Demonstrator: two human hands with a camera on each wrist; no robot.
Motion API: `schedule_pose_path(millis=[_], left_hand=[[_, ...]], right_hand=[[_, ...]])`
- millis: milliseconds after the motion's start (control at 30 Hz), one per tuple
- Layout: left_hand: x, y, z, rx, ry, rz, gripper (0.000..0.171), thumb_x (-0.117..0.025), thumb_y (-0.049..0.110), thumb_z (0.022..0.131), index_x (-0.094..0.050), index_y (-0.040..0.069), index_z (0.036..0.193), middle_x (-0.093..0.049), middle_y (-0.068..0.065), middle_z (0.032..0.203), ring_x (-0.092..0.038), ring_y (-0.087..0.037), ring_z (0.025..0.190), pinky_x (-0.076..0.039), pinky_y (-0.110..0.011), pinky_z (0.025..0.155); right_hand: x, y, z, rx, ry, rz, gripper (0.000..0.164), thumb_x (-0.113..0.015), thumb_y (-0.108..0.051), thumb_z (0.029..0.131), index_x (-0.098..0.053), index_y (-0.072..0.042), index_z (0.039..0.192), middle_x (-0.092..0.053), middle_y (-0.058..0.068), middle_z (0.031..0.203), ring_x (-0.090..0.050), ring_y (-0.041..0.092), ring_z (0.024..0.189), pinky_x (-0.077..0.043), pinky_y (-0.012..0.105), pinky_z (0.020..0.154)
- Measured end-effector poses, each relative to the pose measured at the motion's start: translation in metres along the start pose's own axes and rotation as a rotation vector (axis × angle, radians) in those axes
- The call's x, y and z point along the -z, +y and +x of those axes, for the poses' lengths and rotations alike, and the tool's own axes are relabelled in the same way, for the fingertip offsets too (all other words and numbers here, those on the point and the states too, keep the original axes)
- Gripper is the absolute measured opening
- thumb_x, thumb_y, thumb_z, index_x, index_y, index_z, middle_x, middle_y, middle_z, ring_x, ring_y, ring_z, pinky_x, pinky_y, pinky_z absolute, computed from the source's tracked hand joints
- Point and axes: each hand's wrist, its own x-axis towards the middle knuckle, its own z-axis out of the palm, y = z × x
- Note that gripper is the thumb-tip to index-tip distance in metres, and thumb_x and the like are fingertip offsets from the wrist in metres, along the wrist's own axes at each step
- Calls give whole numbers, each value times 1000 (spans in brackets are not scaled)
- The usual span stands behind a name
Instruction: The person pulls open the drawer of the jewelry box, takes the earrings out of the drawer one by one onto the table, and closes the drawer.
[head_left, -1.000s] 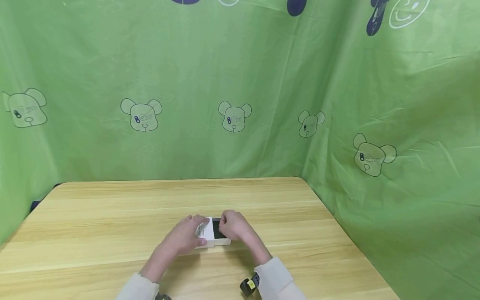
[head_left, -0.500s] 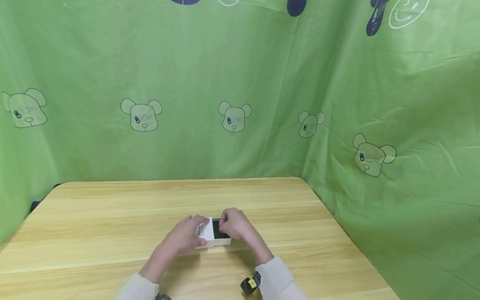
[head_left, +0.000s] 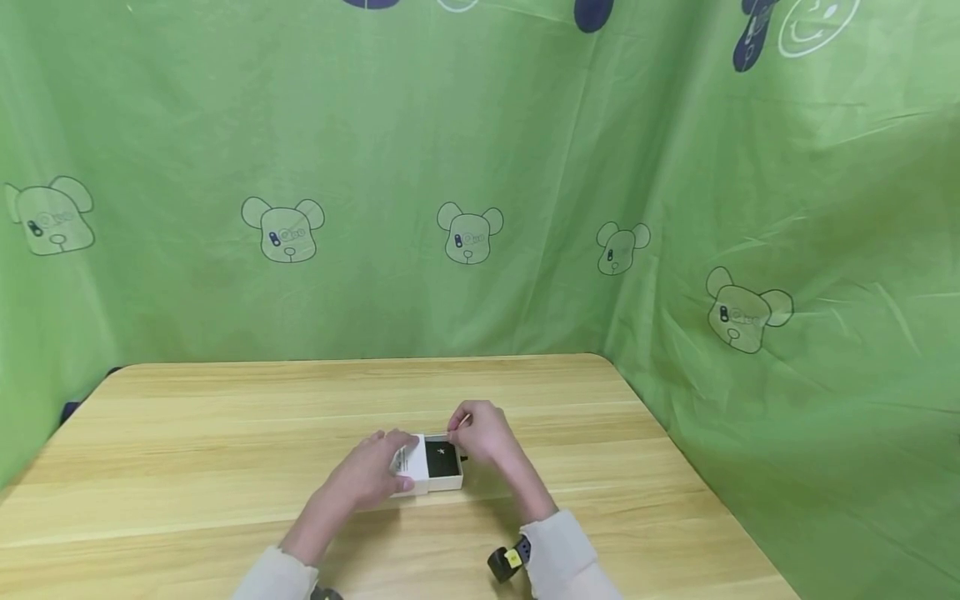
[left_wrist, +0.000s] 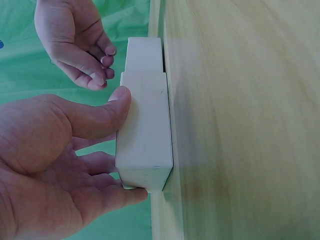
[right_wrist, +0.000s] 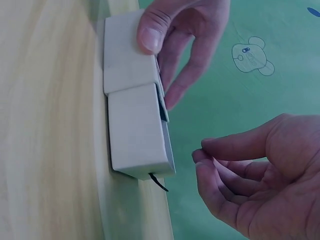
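A white drawer-style box (head_left: 445, 483) lies on the table with its tray pulled partway out to the right. My left hand (head_left: 367, 471) grips the sleeve (left_wrist: 145, 120), thumb on the near side and fingers around the far side and end. The tray holds a black insert (head_left: 442, 467), on which a tiny pale shape (head_left: 441, 451) shows. A short black pull tab (right_wrist: 158, 183) sticks out of the tray's end. My right hand (head_left: 483, 429) is at the tray's far right corner, thumb and index fingertips together; I cannot tell whether something tiny is pinched between them.
The box stands on a light wood-grain table (head_left: 225, 417). Green curtains (head_left: 375, 292) printed with bear faces hang behind it and at both sides. A black wrist camera (head_left: 504, 565) is strapped below the right sleeve.
My right hand has lifted from over the tray toward its far right corner, uncovering the black insert and the tiny pale shape. The left hand and the box have stayed in place.
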Motion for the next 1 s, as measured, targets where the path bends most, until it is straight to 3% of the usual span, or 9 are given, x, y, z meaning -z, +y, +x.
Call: schedule_pose_path(millis=[333,1000], left_hand=[[0,-1,0,10,-2,-13,64,-83,14,80,-59,7,139,-55,-19,147,-39,-52,142,-30,-68,118],[1,2,-1,29,-8,-18,64,-82,14,80,-59,8,139,-54,-19,148,-38,-50,143,-29,-67,119]], right_hand=[[7,2,1,-36,18,70,11,-73,2,82,-68,-1,91,-71,8,77,-72,34,73,-55,26,56],[10,17,7,-100,94,59,13,-72,2,81,-70,-2,93,-71,8,78,-70,30,70,-51,25,54]])
